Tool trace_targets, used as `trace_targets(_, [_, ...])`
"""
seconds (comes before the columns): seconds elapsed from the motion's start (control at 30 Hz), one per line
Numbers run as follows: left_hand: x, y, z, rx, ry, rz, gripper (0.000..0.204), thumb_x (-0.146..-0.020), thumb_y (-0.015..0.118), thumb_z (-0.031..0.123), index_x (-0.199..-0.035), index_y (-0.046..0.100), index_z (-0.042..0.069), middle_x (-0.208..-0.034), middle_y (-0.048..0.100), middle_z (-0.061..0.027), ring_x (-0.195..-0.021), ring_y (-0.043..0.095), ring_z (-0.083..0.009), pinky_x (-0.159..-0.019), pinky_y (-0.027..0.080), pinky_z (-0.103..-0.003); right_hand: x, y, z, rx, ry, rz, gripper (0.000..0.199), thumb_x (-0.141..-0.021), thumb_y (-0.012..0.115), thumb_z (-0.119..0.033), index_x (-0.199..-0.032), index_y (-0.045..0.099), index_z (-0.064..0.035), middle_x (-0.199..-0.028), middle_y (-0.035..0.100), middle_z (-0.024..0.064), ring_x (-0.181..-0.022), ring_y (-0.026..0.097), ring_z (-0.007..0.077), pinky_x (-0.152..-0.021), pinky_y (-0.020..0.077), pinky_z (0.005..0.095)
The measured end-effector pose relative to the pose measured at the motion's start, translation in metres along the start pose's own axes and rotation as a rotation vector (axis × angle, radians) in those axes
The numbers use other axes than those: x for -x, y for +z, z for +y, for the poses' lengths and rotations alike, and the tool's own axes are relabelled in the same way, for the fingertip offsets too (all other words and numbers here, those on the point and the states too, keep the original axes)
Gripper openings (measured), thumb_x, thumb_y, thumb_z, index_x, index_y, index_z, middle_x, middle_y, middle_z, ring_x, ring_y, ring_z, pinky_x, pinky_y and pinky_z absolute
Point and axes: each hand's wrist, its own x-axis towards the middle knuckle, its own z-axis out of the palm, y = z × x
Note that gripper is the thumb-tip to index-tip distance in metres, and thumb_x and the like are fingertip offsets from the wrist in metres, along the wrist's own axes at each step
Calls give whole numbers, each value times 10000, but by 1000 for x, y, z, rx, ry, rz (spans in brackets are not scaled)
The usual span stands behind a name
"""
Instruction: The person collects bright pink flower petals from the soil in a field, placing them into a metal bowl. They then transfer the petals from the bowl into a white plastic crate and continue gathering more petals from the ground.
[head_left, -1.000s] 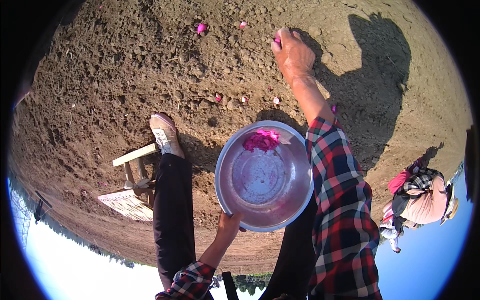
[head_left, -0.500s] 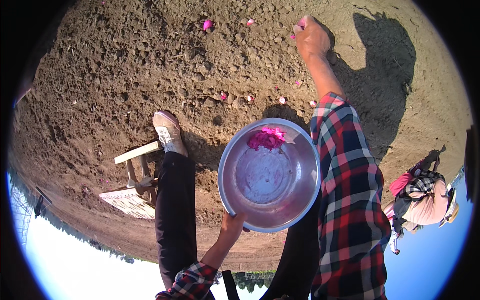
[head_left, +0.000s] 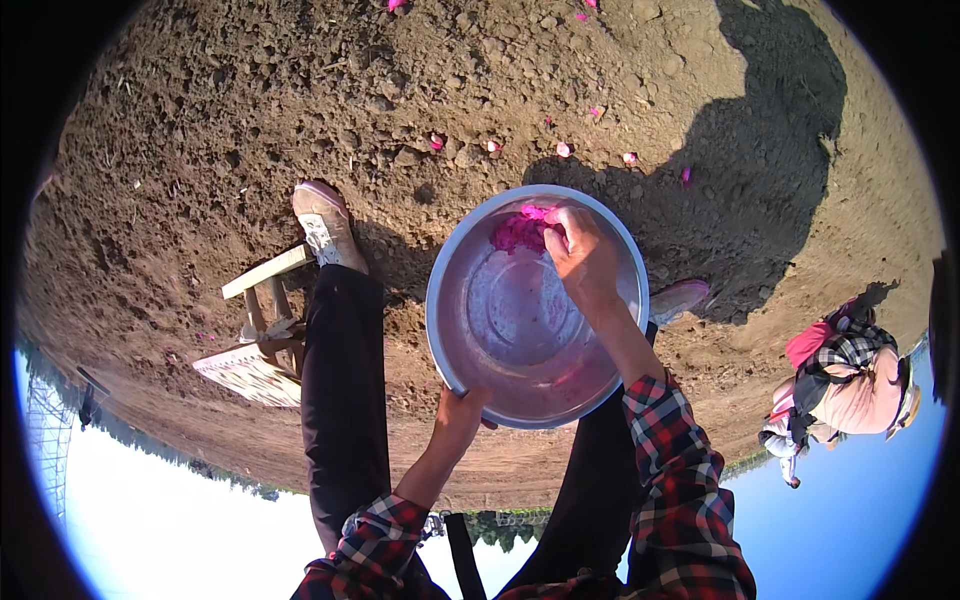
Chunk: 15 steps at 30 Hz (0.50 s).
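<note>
A wide silvery metal basin (head_left: 470, 370) is held in front of me by my left hand (head_left: 462, 413), whose fingers wrap its near-left rim. Inside, against the far wall, lies a small heap of bright pink, thin crumpled pieces (head_left: 515, 235). My right hand (head_left: 582, 255) reaches over the basin's right side, its thumb and fingers pinched together at the heap's right edge. What sits between those fingertips looks pink, but its kind is unclear. Several pink and whitish bits lie on the soil beyond the basin, among them a pale one (head_left: 563, 149).
Lumpy brown soil (head_left: 250, 110) spreads around me. My left shoe (head_left: 322, 215) stands left of the basin, and my right shoe (head_left: 682, 300) shows to its right. Beside my left leg is a small wooden stool (head_left: 262, 270). Another person (head_left: 850, 390) bends over at the right.
My right hand has come back from the soil at the far right into the basin, to the pink heap. The basin appears slightly higher in view. My left hand keeps its hold on the rim.
</note>
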Motion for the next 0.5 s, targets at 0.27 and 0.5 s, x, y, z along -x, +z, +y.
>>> trace_targets(0.27, [-2, -2, -4, -80, 3, 21, 312, -821, 561, 115, -1086, 535, -48, -876, 613, -107, -693, 624, -192, -477, 529, -293, 30, 47, 27, 335, -6, -106, 319, -816, 645, -251, -1061, 511, -97, -961, 581, 90, -777, 618, 319, -665, 512, 411])
trace_targets(0.5, [-8, -3, -12, -49, 42, -9, 286, -816, 548, 114, -1057, 549, -40, -864, 620, -109, -649, 615, -185, -464, 514, -287, 15, 10, 8, -42, 67, -98, 201, -829, 636, -140, -995, 552, -64, -845, 608, 71, -672, 611, 173, -611, 512, 302])
